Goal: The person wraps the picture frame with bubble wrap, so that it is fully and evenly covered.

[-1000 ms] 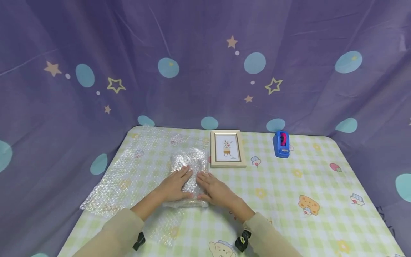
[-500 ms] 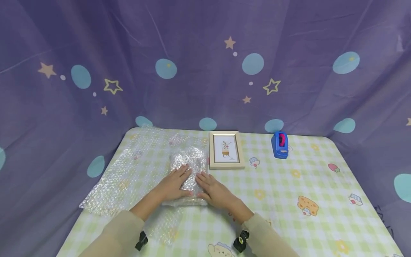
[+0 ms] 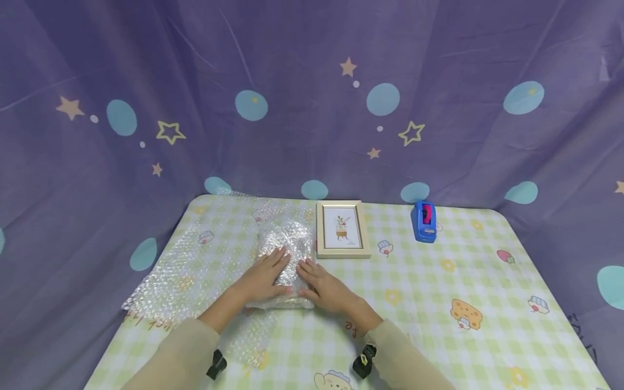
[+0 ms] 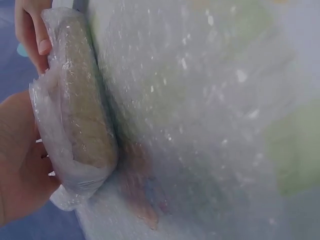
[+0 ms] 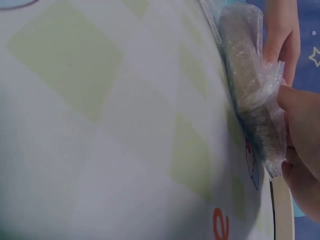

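A package in clear bubble wrap [image 3: 287, 233] lies left of centre on the table, and a tan, block-like edge shows through its side in both wrist views. My left hand [image 3: 263, 279] rests on its near left part with fingers extended. My right hand [image 3: 329, 287] lies across its near right side, fingers also extended, thumb close to the left thumb. In the left wrist view the left hand [image 4: 20, 160] touches the wrap's top from the far side; in the right wrist view the right hand [image 5: 302, 135] does likewise. What is inside is largely hidden.
A loose bubble wrap sheet [image 3: 170, 281] spreads under and left of the package. A picture frame [image 3: 343, 229] with a plant print lies just beyond, to the right. Farther right stands a blue tape dispenser [image 3: 423, 222]. A purple curtain [image 3: 302, 141] hangs behind the checked tablecloth [image 3: 414, 325].
The package and the loose sheet have slid slightly away from me with both hands on top; printed lettering now shows at the sheet's near left edge. The view has shifted a little.
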Motion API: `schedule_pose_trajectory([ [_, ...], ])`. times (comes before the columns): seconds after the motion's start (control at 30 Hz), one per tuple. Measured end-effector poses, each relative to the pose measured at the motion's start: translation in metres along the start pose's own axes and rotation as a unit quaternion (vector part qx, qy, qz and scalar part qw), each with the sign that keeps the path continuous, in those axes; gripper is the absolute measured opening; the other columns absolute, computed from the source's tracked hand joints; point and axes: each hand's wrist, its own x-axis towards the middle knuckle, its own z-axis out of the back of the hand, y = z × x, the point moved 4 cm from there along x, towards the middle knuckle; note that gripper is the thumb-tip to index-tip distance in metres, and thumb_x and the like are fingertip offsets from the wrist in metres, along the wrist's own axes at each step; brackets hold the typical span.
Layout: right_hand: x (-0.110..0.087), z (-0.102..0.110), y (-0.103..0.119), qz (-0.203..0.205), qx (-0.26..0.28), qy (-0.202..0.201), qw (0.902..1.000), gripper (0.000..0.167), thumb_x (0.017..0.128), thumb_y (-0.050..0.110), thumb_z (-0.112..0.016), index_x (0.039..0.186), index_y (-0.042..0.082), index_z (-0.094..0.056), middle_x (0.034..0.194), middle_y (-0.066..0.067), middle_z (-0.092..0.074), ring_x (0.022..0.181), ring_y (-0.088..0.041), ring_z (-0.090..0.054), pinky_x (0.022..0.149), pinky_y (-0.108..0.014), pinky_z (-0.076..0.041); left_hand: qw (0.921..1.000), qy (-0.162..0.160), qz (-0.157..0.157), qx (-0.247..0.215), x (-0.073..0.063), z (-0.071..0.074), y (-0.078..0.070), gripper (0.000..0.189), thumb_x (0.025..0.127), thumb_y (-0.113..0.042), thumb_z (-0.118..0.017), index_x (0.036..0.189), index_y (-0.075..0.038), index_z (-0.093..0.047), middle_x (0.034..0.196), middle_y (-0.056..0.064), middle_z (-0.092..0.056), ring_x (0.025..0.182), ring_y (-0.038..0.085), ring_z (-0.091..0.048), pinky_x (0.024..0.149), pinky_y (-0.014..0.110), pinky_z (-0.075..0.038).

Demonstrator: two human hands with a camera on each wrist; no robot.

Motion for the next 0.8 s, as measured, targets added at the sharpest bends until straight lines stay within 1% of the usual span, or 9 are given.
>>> schedule_pose_trajectory([
  [0.13, -0.002, -0.001, 0.000, -0.007, 0.011, 0.004, 0.9999, 0.064, 0.099, 0.045, -0.045, 0.152, 0.013, -0.027, 0.162, -0.002, -0.020, 0.152, -0.023, -0.015, 0.123, -0.041, -0.021, 1.0000, 0.001, 0.009, -0.001, -0.005, -0.003, -0.003, 0.079, 0.092, -0.050, -0.055, 0.151, -0.005, -0.027, 0.160, 0.018, -0.019, 0.149, 0.037, -0.019, 0.122, 0.054, -0.020],
  [0.27, -0.004, -0.001, 0.001, -0.008, 0.017, 0.001, 0.9998, 0.064, 0.099, 0.044, -0.045, 0.152, 0.013, -0.028, 0.162, -0.003, -0.021, 0.152, -0.024, -0.015, 0.123, -0.041, -0.022, 0.9999, -0.011, 0.007, -0.006, -0.008, -0.005, -0.005, 0.076, 0.093, -0.046, -0.055, 0.150, -0.003, -0.028, 0.160, 0.018, -0.021, 0.149, 0.037, -0.020, 0.122, 0.054, -0.019],
  [0.4, -0.003, -0.001, 0.001, -0.003, 0.018, -0.003, 0.9998, 0.063, 0.099, 0.043, -0.046, 0.151, 0.013, -0.029, 0.161, -0.003, -0.021, 0.151, -0.024, -0.016, 0.123, -0.042, -0.023, 0.9997, -0.024, 0.005, 0.005, -0.011, -0.011, -0.003, 0.077, 0.094, -0.049, -0.051, 0.151, -0.004, -0.026, 0.160, 0.017, -0.019, 0.150, 0.036, -0.018, 0.122, 0.053, -0.018],
  [0.6, -0.002, -0.002, 0.000, 0.000, 0.011, -0.005, 0.9999, 0.063, 0.099, 0.045, -0.045, 0.152, 0.015, -0.028, 0.162, -0.001, -0.020, 0.152, -0.022, -0.015, 0.123, -0.040, -0.022, 0.9979, -0.057, -0.011, 0.027, -0.012, -0.018, 0.000, 0.077, 0.096, -0.052, -0.047, 0.152, -0.004, -0.023, 0.160, 0.018, -0.018, 0.150, 0.036, -0.017, 0.122, 0.055, -0.017],
  [0.7, -0.002, -0.002, 0.000, 0.002, 0.009, -0.006, 0.9999, 0.063, 0.099, 0.045, -0.045, 0.152, 0.015, -0.028, 0.162, -0.001, -0.020, 0.152, -0.022, -0.015, 0.123, -0.040, -0.022, 0.9976, -0.058, -0.012, 0.035, -0.013, -0.019, 0.000, 0.078, 0.096, -0.053, -0.045, 0.152, -0.004, -0.021, 0.161, 0.017, -0.017, 0.150, 0.035, -0.016, 0.122, 0.055, -0.017],
  [0.8, -0.001, -0.001, -0.001, 0.002, 0.012, -0.010, 0.9999, 0.063, 0.099, 0.045, -0.046, 0.151, 0.015, -0.029, 0.161, -0.002, -0.021, 0.151, -0.023, -0.017, 0.123, -0.041, -0.023, 0.9978, -0.058, -0.013, 0.031, -0.012, -0.018, -0.001, 0.076, 0.096, -0.051, -0.046, 0.152, -0.003, -0.023, 0.160, 0.018, -0.018, 0.150, 0.036, -0.016, 0.122, 0.056, -0.017],
])
